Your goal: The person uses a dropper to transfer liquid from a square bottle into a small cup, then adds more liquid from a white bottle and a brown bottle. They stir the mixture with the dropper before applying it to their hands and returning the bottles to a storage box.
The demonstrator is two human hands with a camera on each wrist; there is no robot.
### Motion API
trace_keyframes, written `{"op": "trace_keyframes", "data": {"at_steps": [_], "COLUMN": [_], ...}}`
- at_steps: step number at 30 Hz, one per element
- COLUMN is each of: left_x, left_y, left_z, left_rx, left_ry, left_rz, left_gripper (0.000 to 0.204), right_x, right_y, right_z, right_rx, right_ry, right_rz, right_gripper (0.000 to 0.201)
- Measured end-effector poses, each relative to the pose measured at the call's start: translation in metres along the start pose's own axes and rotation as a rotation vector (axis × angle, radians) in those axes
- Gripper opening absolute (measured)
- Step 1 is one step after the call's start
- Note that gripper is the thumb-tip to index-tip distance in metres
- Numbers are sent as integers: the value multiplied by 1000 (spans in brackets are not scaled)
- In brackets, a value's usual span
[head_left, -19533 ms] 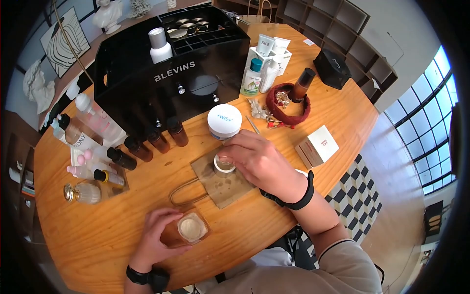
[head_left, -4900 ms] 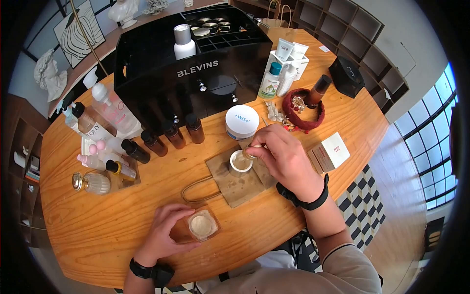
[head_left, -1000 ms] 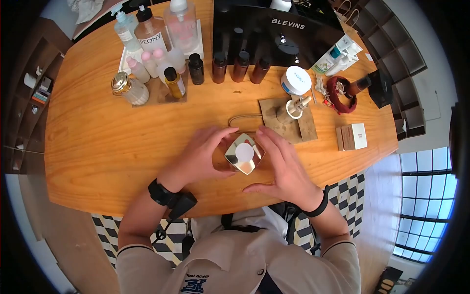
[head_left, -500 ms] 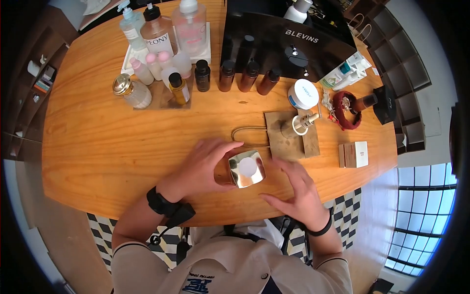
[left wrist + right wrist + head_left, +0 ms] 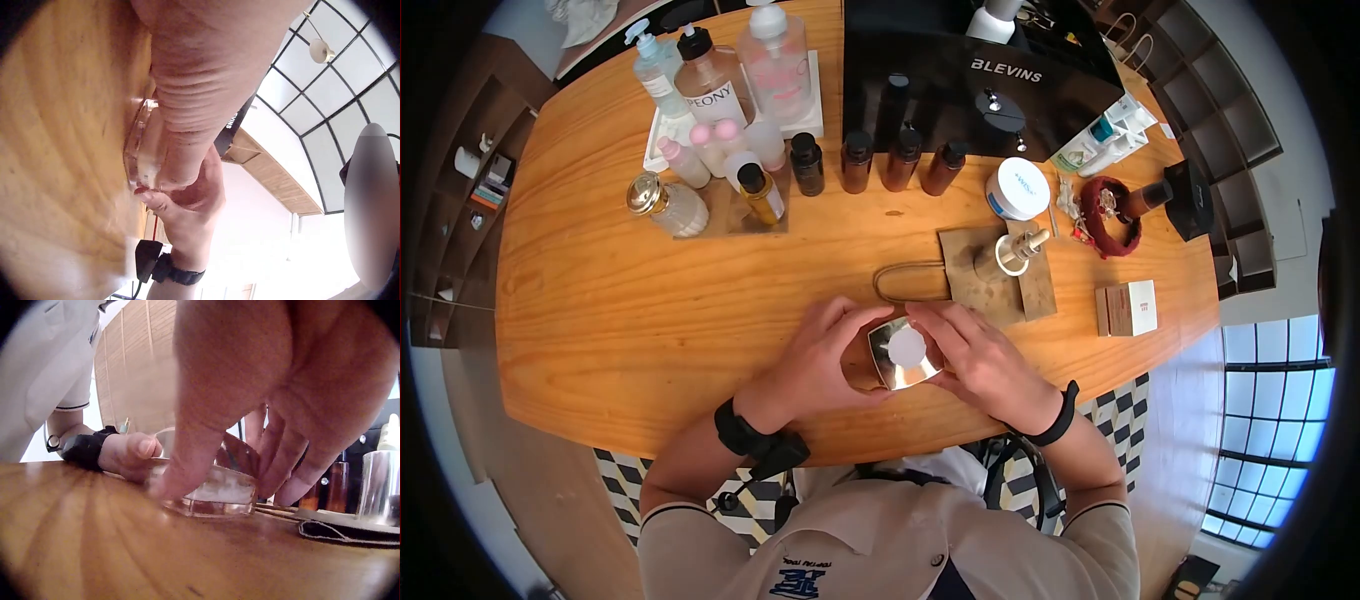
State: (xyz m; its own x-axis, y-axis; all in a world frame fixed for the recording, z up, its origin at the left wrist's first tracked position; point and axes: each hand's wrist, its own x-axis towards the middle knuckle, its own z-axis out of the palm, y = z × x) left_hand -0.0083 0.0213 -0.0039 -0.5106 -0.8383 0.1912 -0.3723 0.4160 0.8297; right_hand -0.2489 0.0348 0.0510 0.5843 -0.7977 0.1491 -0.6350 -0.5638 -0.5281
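Note:
A squat, square cosmetic jar (image 5: pixel 905 352) with a shiny gold lid and a white disc on top stands near the table's front edge. My left hand (image 5: pixel 812 358) curves round its left side, fingertips at the back corner and thumb at the front. From the right, my right hand (image 5: pixel 985 368) grips the jar, its fingers along the lid's back edge. In the right wrist view the clear base of the jar (image 5: pixel 215 505) rests on the wood, between that hand's thumb and fingers. The left wrist view shows the glass base (image 5: pixel 140 140) partly hidden by my left hand.
Behind the jar lies a brown paper bag (image 5: pixel 970 295) bearing a white-rimmed container (image 5: pixel 1003 258) with a dropper (image 5: pixel 1030 243) in it. A white-lidded tub (image 5: pixel 1018 188), small box (image 5: pixel 1127 308), red headband (image 5: pixel 1112 235) and several bottles stand farther back by the black case (image 5: pixel 940 85).
Since 4.9 seconds ago, the gold lid has come onto the jar and the dropper into the container. My right hand, apart half a second ago, is back on the jar.

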Motion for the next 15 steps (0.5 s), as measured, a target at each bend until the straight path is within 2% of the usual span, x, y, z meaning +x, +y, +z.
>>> {"op": "trace_keyframes", "data": {"at_steps": [4,7,10,12,13,15], "left_x": [-2,-1,1,4,4,1], "left_y": [-2,-2,-4,-4,-4,-7], "left_z": [-1,-4,-2,-4,-3,-2], "left_rx": [-18,-3,6,-92,-104,-282], "left_ry": [-5,-56,-43,-96,-122,23], "left_rz": [-2,-24,49,40,80,102], "left_gripper": [81,84,89,92,92,84], "right_x": [-1,-1,2,3,3,4], "right_y": [-1,0,-1,6,5,3], "right_z": [-7,-4,-5,9,9,15], "right_rx": [6,-29,-9,72,31,48], "right_ry": [-109,-81,-77,1,-47,-12], "right_rz": [57,31,31,-53,-39,5], "right_gripper": [70,74,82,87,87,90]}}
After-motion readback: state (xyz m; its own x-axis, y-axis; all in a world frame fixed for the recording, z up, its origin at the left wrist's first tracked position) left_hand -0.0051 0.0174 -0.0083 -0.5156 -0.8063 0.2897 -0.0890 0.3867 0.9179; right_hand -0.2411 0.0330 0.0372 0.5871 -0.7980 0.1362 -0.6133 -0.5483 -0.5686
